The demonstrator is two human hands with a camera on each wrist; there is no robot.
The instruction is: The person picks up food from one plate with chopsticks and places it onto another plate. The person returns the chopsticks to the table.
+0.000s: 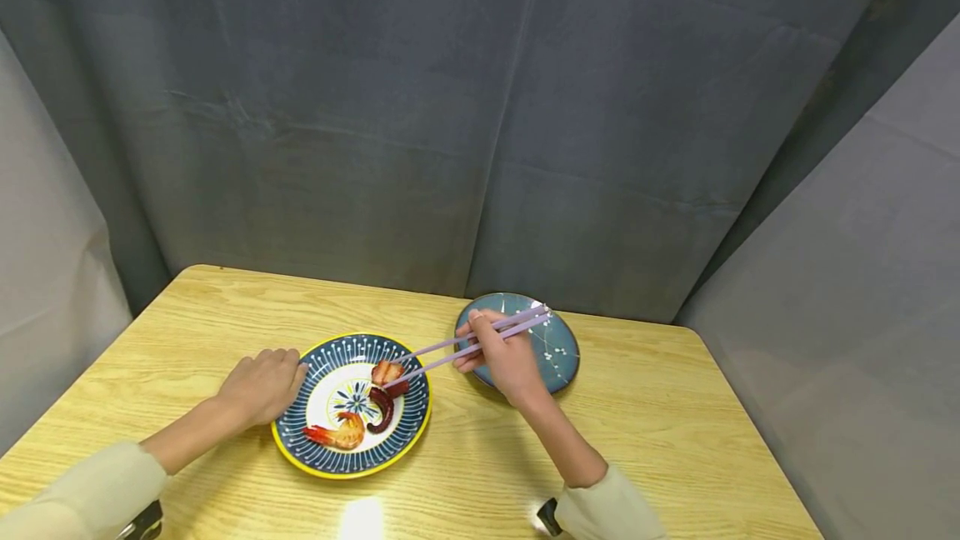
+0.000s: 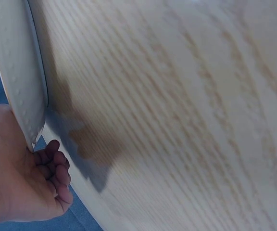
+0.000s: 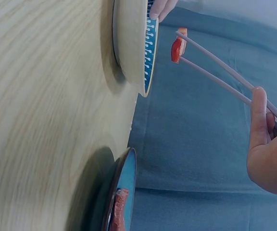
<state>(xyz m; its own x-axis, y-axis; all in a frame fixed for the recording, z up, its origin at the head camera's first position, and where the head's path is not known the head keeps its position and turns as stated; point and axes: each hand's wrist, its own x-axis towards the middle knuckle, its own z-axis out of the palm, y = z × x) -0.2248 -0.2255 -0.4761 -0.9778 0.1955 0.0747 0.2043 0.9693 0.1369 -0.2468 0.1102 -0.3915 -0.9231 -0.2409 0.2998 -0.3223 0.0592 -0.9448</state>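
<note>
My right hand (image 1: 506, 361) grips a pair of lilac chopsticks (image 1: 427, 369). Their tips pinch a red-and-white striped piece of meat (image 3: 179, 45), which appears clear of the plate in the right wrist view. Below lies a deep plate (image 1: 348, 469) with a blue pattern and yellow rim. On it are a cooked shrimp (image 1: 337, 432) and a dark curled octopus tentacle (image 1: 382, 409). My left hand (image 1: 262, 384) holds the plate's left rim, its fingers (image 2: 56, 168) curled at the outer side.
A blue plate (image 1: 562, 361) with a white blossom pattern stands at the back right, partly beneath my right hand. A reddish piece of food (image 3: 119, 209) lies on it in the right wrist view. Grey curtains (image 1: 375, 107) hang behind the wooden table (image 1: 645, 415).
</note>
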